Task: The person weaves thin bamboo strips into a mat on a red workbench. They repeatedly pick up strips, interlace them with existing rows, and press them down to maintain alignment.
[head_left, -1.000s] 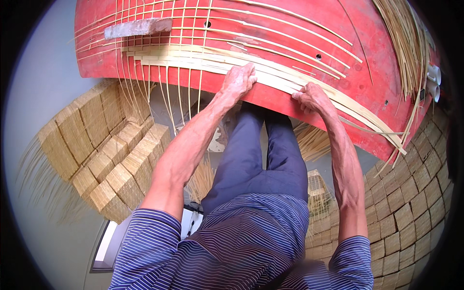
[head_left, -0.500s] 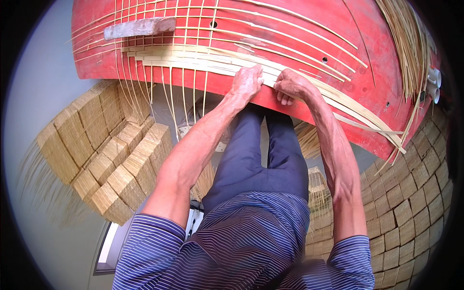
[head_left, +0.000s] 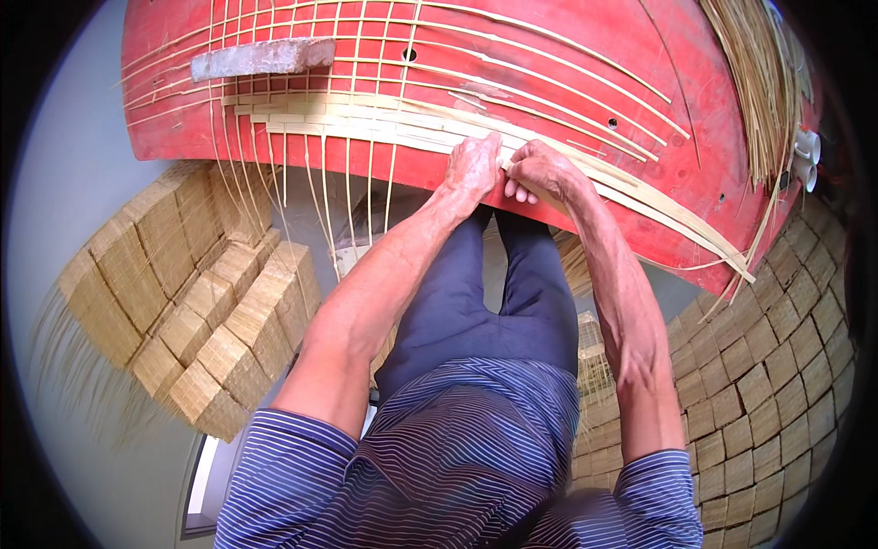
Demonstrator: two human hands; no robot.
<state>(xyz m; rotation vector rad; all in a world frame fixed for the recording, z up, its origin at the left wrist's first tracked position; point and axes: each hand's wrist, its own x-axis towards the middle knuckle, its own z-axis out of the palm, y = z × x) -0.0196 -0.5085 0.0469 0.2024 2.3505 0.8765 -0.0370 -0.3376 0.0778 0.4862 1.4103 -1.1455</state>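
Observation:
Pale flat bamboo strips (head_left: 352, 121) lie side by side along the near edge of a red table (head_left: 549, 78). Above them, thinner strips cross in an open lattice (head_left: 380, 48), and several of their ends hang over the edge at the left. My left hand (head_left: 473, 171) is closed on the nearest flat strips at the table's edge. Close beside it, my right hand (head_left: 547, 172) is closed with thumb and forefinger pinching a flat strip; its other fingers curl below. The fingers partly hide the strip between the hands.
A rough grey-white block (head_left: 263, 60) rests on the lattice. A bundle of thin strips (head_left: 752, 91) lies on the table at the far right. Woven square baskets (head_left: 215, 311) are stacked at the lower left, and rows of similar ones (head_left: 759, 393) fill the lower right.
My right hand has shifted a little left, nearer to my left hand. The loose strip trailing at the right has moved and now bows along the table's edge. The whole view has shifted slightly.

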